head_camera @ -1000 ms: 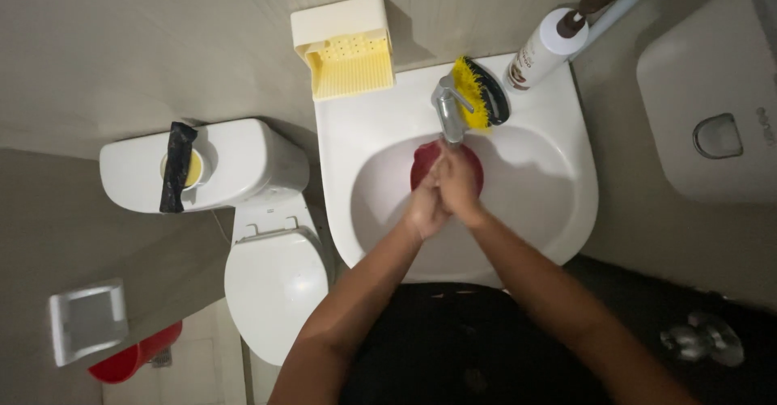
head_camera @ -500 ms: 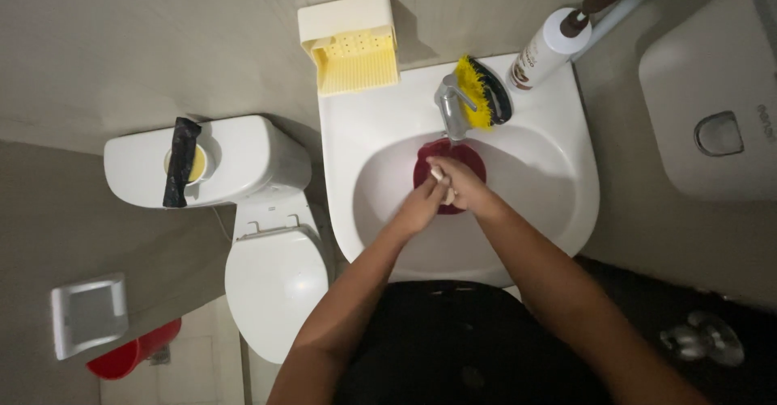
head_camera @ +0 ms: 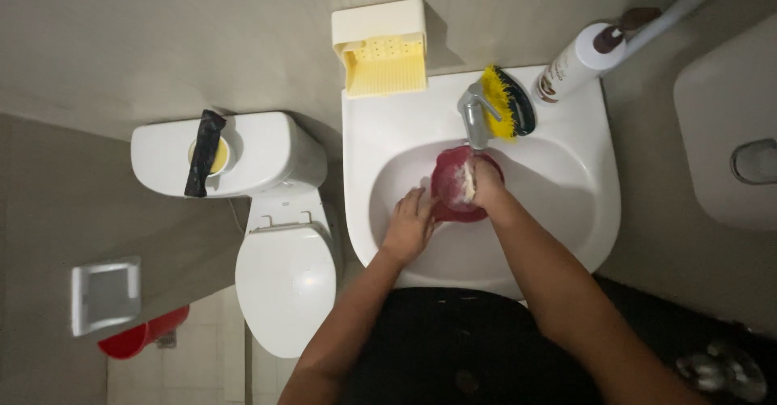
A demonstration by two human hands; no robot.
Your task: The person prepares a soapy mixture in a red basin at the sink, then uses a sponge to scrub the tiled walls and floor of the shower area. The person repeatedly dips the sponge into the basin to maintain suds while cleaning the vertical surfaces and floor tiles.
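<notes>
- The left hand [head_camera: 410, 225] lies inside the white sink [head_camera: 583, 211], fingers spread fairly wide, with the fingertips touching the left rim of a red bowl [head_camera: 450, 188].
- The right hand [head_camera: 484, 182] is closed over the upper right side of the red bowl and presses a small pale sponge-like pad [head_camera: 465, 183] against its inner face; whether the fingers wrap fully around the pad I cannot tell.
- The red bowl sits in the basin of the sink, tipped up on edge, directly below the spout of the metal tap [head_camera: 473, 118].
- Just behind the tap, on the sink's back ledge, lies a scrubbing brush [head_camera: 506, 101] with yellow bristles and a dark back.
- To the right of the brush, a white bottle [head_camera: 576, 63] with a dark cap leans across the sink's back corner.
- On the wall above the sink's left back corner is a pale yellow holder [head_camera: 380, 49] with a perforated tray.
- Left of the sink stands a white toilet [head_camera: 283, 275] with the lid down; on its cistern [head_camera: 259, 150] rests a dark folded object [head_camera: 202, 154] over a yellow round piece.
- Farther left, a grey wall-mounted holder [head_camera: 104, 294] hangs above a red container [head_camera: 144, 334] on the floor.
- At the right edge, part of another white fixture [head_camera: 720, 138] is in view, well apart from both hands.
</notes>
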